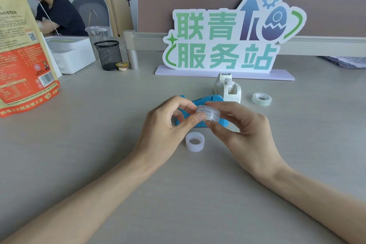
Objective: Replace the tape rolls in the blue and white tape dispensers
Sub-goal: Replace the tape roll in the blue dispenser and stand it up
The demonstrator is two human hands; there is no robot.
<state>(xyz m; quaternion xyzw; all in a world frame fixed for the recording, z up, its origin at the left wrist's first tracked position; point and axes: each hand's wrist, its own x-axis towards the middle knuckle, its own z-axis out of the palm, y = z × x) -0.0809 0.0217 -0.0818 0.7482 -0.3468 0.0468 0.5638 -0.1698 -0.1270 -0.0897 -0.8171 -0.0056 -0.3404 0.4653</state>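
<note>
My left hand [168, 123] and my right hand [241, 127] together hold a clear tape roll [209, 114] just above the blue tape dispenser [210, 100], which lies on the grey desk partly hidden behind my fingers. The white tape dispenser [227, 88] stands upright right behind the blue one. A white empty core ring [195, 141] lies on the desk below my hands. Another clear tape roll [261, 98] lies flat to the right of the white dispenser.
A large standing sign [223, 45] stands behind the dispensers. At the left are a snack bag [21, 55], a white box [71, 53], a black mesh pen cup [108, 55] and a small sealed cup [121, 66]. Another person sits at the far left.
</note>
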